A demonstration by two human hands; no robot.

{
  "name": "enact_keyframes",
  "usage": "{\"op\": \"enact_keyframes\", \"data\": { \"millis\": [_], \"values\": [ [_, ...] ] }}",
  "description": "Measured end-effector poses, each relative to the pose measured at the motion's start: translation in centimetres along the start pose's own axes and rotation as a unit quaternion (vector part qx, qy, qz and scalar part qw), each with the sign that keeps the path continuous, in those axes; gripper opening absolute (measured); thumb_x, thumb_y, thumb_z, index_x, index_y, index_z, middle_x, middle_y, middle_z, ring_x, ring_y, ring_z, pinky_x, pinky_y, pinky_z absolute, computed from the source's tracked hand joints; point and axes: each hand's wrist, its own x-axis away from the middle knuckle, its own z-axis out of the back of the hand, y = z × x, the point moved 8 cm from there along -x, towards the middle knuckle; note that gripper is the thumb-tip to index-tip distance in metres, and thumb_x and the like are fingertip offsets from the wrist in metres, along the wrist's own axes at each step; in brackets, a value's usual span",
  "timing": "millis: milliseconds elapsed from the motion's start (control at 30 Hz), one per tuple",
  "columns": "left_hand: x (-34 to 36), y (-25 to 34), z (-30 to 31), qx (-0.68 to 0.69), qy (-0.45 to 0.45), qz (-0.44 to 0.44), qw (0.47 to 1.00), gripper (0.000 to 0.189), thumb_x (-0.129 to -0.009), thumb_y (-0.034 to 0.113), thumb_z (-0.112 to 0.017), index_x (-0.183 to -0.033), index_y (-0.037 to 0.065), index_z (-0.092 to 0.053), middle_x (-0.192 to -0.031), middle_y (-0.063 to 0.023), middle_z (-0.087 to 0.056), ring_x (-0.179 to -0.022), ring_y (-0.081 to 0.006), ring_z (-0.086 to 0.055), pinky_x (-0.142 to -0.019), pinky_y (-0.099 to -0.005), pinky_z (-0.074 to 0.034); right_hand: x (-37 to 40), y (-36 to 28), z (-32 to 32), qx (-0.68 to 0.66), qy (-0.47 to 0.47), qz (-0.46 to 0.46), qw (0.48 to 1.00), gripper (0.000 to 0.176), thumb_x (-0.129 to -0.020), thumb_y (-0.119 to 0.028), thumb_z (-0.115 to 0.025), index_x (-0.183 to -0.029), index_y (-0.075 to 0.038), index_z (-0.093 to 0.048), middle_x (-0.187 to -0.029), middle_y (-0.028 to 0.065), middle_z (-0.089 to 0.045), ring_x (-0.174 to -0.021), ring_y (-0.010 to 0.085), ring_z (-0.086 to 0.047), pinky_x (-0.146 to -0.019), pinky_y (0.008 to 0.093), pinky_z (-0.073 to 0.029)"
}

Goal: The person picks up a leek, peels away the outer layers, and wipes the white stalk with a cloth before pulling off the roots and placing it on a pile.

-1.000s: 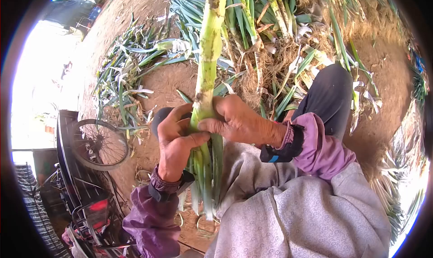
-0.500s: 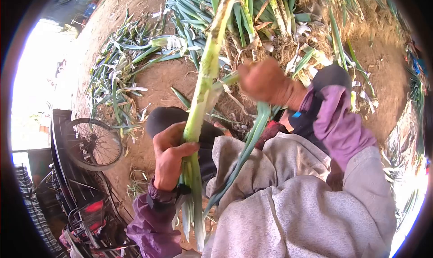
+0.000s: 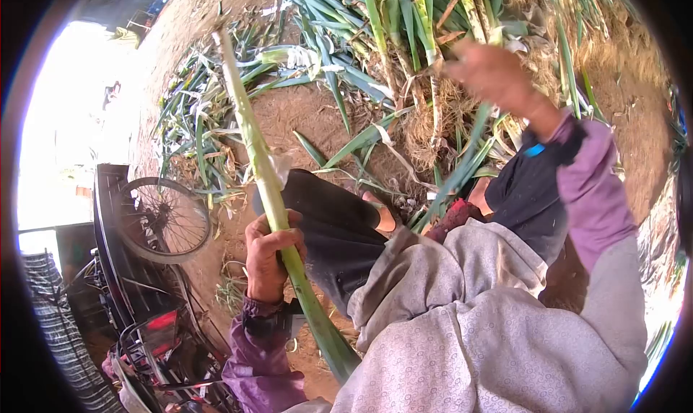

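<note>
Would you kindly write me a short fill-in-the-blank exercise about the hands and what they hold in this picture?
1. The hand gripping the long stalk is the person's ___ one.
2. A green leaf trails from the raised right hand, whose sleeve is coloured ___.
3. The spoked round thing on the ground beside the long stalk is a bicycle ___.

Missing words: left; purple; wheel.

Blurred right hand (image 3: 493,75), grip unclear
</note>
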Motion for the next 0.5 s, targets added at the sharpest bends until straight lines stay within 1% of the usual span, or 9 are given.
{"op": "enact_keyframes", "data": {
  "millis": [33, 67, 100, 167, 200, 267, 367, 400, 500],
  "values": [
    [0.0, 0.0, -0.6, -0.012, 0.001, 0.004, 1.0, 0.038, -0.064, 0.012, -0.062, -0.095, -0.009, -0.057, -0.06, -0.011, -0.056, -0.045, -0.0205, -0.056, -0.043, -0.0283, -0.046, 0.6, -3.8, -2.5, -0.054, 0.045, 0.11, 0.991, 0.058, -0.085, -0.059, -0.056, -0.093, -0.002, -0.058, -0.071, 0.0114, -0.058, -0.067, 0.0188, -0.059, -0.06, 0.0371, -0.047],
    [0.2, 0.1, -1.5, 0.005, -0.019, 0.012, 1.0, 0.035, -0.063, 0.007, -0.062, -0.094, -0.009, -0.058, -0.061, -0.0104, -0.057, -0.045, -0.0199, -0.056, -0.043, -0.0279, -0.046, 1.9, -8.3, -3.1, -0.143, -0.088, 0.117, 0.979, 0.073, -0.079, -0.066, -0.059, -0.104, 0.002, -0.06, -0.077, 0.0147, -0.063, -0.071, 0.0203, -0.063, -0.064, 0.0335, -0.051],
    [0.4, -0.1, -2.2, 0.003, -0.025, 0.017, 1.0, 0.035, -0.063, 0.006, -0.062, -0.094, -0.009, -0.058, -0.062, -0.0103, -0.057, -0.045, -0.0195, -0.056, -0.043, -0.0279, -0.046, 2.7, -11.3, -5.2, -0.244, -0.081, 0.156, 0.954, 0.079, -0.078, -0.069, -0.059, -0.107, 0.005, -0.06, -0.078, 0.0156, -0.065, -0.068, 0.0217, -0.064, -0.062, 0.0328, -0.052],
    [0.9, -0.5, -3.5, 0.001, -0.033, 0.024, 0.999, 0.034, -0.063, 0.004, -0.062, -0.094, -0.009, -0.058, -0.063, -0.01, -0.058, -0.045, -0.0189, -0.056, -0.043, -0.0278, -0.046, 4.4, -16.3, -5.7, -0.379, -0.143, 0.17, 0.898, 0.073, -0.079, -0.066, -0.06, -0.101, 0.004, -0.063, -0.071, 0.013, -0.063, -0.059, 0.0214, -0.061, -0.053, 0.0336, -0.049],
    [1.4, -0.1, -4.3, -0.061, -0.011, 0.015, 0.998, 0.039, -0.06, 0.011, -0.059, -0.093, -0.009, -0.057, -0.059, -0.0098, -0.054, -0.044, -0.0187, -0.052, -0.042, -0.0276, -0.044, 4.7, -17.9, -6.1, -0.42, -0.114, 0.194, 0.879, 0.067, -0.082, -0.061, -0.06, -0.098, 0.004, -0.063, -0.069, 0.0116, -0.063, -0.057, 0.0193, -0.06, -0.05, 0.0328, -0.048],
    [1.7, -0.4, -4.7, -0.034, -0.028, 0.024, 0.999, 0.037, -0.06, 0.006, -0.06, -0.094, -0.009, -0.058, -0.062, -0.0098, -0.056, -0.045, -0.0183, -0.054, -0.043, -0.0277, -0.045, 5.3, -19.7, -6.9, -0.497, -0.051, 0.237, 0.833, 0.056, -0.087, -0.052, -0.06, -0.092, 0.004, -0.065, -0.065, 0.0087, -0.061, -0.052, 0.0151, -0.058, -0.044, 0.031, -0.044],
    [2.1, -0.7, -4.8, 0.002, -0.074, 0.02, 0.997, 0.035, -0.059, 0.003, -0.061, -0.092, -0.009, -0.06, -0.063, -0.01, -0.058, -0.044, -0.0175, -0.055, -0.043, -0.0273, -0.045, 6.7, -19.4, -8.5, -0.674, -0.17, 0.1, 0.712, 0.039, -0.094, -0.03, -0.058, -0.067, -0.002, -0.057, -0.053, 0.0005, -0.05, -0.047, 0.0064, -0.048, -0.041, 0.0267, -0.037],
    [2.3, -0.8, -4.8, 0.006, -0.092, 0.018, 0.996, 0.035, -0.059, 0.004, -0.061, -0.091, -0.009, -0.06, -0.063, -0.0101, -0.058, -0.044, -0.0174, -0.054, -0.043, -0.0272, -0.045, 7.2, -19.0, -8.0, -0.687, -0.166, 0.08, 0.703, 0.031, -0.096, -0.017, -0.053, -0.069, -0.002, -0.058, -0.052, -0.002, -0.05, -0.044, 0.0023, -0.044, -0.04, 0.0218, -0.034],
    [2.9, -1.2, -5.3, 0.036, -0.151, 0.036, 0.987, 0.037, -0.057, 0.007, -0.062, -0.09, -0.008, -0.062, -0.061, -0.0102, -0.058, -0.044, -0.0168, -0.053, -0.043, -0.0263, -0.044, 7.1, -17.9, -8.2, -0.667, -0.102, 0.086, 0.733, 0.03, -0.096, -0.016, -0.052, -0.07, -0.002, -0.058, -0.052, -0.0018, -0.049, -0.045, 0.0034, -0.045, -0.04, 0.0229, -0.035]
  ]
}}
